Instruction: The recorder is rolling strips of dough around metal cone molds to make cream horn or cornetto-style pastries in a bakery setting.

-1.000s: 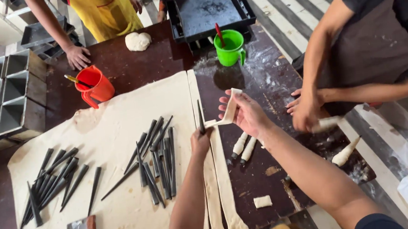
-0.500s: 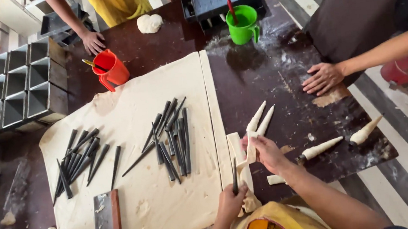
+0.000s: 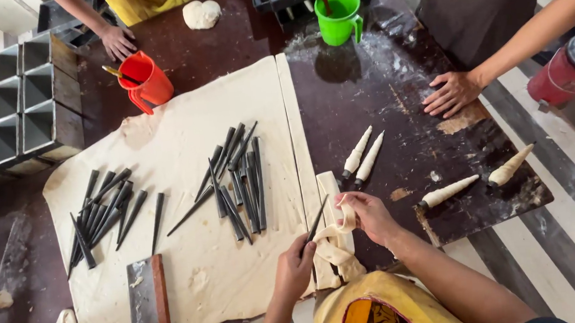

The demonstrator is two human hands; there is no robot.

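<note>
Pale dough strip [image 3: 335, 243] is pinched by the right hand [image 3: 368, 215] at lower centre of the frame, and a dark metal cone [image 3: 317, 219] is clasped by the left hand [image 3: 294, 269], over the bench [image 3: 392, 98].

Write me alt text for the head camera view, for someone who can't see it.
Seen from above, a person's left hand grips a thin dark metal cone mould while the right hand winds a pale dough strip around it, over a dark wooden table. More dark cone moulds lie on a rolled-out dough sheet; four dough-wrapped cones rest to the right.
</note>
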